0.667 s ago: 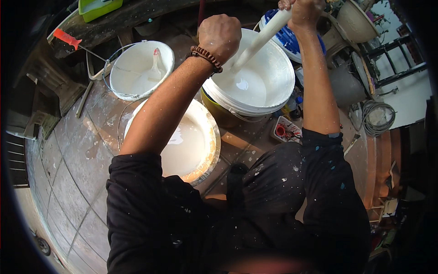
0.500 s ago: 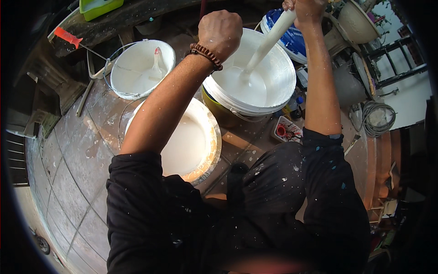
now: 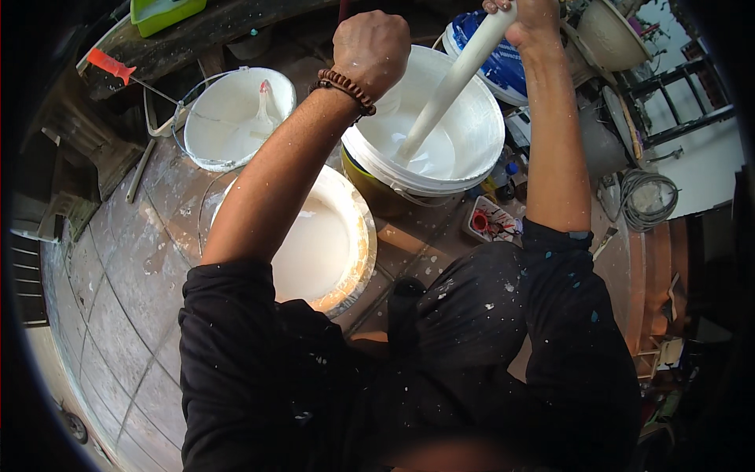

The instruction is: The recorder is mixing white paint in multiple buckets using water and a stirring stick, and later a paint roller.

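A big white bucket [image 3: 480, 134] of white paint stands in front of me on a tiled floor. My right hand [image 3: 531, 20] grips the top of a long paint-coated stick [image 3: 448, 86] whose lower end is sunk in the paint. My left hand [image 3: 371, 47], wearing a brown bead bracelet, is closed over the bucket's left rim; what it grasps is hidden. A second wide bucket [image 3: 346, 236] of white paint sits under my left forearm.
A smaller white pail [image 3: 224, 118] with a scraper in it stands at the left. A blue and white lid [image 3: 491, 63] lies behind the big bucket. A green tray [image 3: 165, 12], a red-handled tool [image 3: 110, 64], a coiled hose [image 3: 649, 200] and clutter surround the spot.
The stick's lower end has swung to the left and nearer me inside the bucket, and the paint has shifted. My left hand has stayed on the rim.
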Motion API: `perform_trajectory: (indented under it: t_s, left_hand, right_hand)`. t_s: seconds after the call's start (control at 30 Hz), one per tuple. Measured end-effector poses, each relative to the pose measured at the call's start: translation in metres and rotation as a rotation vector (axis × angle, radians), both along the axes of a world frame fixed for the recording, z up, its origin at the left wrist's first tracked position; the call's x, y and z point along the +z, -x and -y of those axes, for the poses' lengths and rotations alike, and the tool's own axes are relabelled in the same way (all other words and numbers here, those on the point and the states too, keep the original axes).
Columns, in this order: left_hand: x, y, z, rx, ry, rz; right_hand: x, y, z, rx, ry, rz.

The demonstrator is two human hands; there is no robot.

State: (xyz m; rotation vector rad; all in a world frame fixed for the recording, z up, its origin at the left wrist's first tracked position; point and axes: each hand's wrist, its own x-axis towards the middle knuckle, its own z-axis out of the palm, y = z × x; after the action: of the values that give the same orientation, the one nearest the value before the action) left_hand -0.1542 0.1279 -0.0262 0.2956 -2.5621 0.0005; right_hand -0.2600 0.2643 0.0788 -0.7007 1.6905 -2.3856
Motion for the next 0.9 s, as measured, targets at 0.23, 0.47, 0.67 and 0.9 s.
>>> perform_trajectory:
  t_s: [0.23, 0.47, 0.67, 0.9]
  left_hand:
    - [-0.002, -0.003, 0.004, 0.029, -0.012, 0.005]
    - [-0.004, 0.000, -0.002, 0.004, -0.022, 0.021]
    - [-0.015, 0.004, 0.003, -0.031, -0.044, -0.009]
    - [-0.031, 0.015, -0.001, -0.062, -0.065, 0.098]
  right_hand:
    - [-0.015, -0.018, 0.016, -0.053, 0.169, -0.192]
    - [-0.021, -0.015, 0.021, -0.110, 0.098, -0.311]
    - [-0.002, -0.007, 0.004, -0.140, -0.123, -0.164]
    - [-0.003, 0.042, -0.020, 0.784, 0.162, 0.224]
